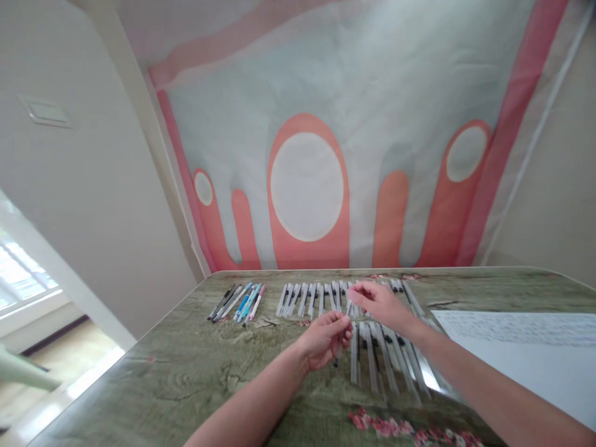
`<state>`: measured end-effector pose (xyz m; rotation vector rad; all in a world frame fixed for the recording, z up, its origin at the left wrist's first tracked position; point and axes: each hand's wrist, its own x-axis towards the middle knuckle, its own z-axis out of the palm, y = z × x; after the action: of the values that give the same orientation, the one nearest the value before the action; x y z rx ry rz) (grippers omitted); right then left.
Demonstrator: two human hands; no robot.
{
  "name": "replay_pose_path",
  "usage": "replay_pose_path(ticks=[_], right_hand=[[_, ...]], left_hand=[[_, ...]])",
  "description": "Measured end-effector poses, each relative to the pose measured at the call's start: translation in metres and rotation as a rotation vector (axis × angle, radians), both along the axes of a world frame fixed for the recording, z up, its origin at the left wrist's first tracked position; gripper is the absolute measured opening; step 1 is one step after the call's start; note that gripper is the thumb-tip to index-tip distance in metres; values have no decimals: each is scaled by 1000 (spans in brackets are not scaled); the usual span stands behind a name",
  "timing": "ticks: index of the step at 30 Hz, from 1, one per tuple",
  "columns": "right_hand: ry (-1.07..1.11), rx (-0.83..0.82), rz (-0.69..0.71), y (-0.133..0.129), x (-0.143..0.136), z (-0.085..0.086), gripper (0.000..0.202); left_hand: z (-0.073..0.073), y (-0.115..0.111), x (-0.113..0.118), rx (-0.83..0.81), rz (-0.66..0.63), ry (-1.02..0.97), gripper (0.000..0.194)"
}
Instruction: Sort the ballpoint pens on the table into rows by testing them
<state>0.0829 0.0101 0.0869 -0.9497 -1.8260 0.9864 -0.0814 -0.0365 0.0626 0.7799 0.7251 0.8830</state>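
Observation:
My left hand [326, 340] is closed on a slim pen [338, 355], whose dark end points down below the fingers. Just above and to the right, my right hand [379, 303] pinches the upper end of what appears to be the same pen. Behind the hands lies a row of translucent, whitish pen pieces [302, 299] with small dark parts between them. A second row of long translucent pieces and dark sticks [372, 357] lies nearer, right of my left hand. My right forearm hides part of both rows.
At the left of the patterned table [186, 372] lies a group of black, blue and pink pens [242, 303]. A large white sheet with handwriting-like marks [521, 354] lies at the right. The table's far edge meets a patterned wall covering [363, 93].

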Motion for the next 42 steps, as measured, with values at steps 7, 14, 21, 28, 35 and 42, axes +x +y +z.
replay_pose_path(ticks=[7, 14, 21, 28, 35, 42], right_hand=[[5, -43, 78, -5, -8, -15, 35], [-19, -90, 145, -12, -17, -20, 35], [61, -197, 79, -10, -22, -32, 30], [91, -195, 98, -9, -24, -36, 26], [57, -151, 83, -12, -24, -36, 25], [59, -173, 63, -15, -23, -29, 26]], left_hand=[[3, 0, -12, -119, -87, -86, 18], [-4, 2, -11, -105, -65, -69, 24], [-11, -3, -4, 95, 79, 144, 35], [-7, -11, 2, 192, 128, 417, 34], [-4, -13, 3, 226, 97, 509, 32], [-4, -15, 2, 191, 63, 492, 39]])
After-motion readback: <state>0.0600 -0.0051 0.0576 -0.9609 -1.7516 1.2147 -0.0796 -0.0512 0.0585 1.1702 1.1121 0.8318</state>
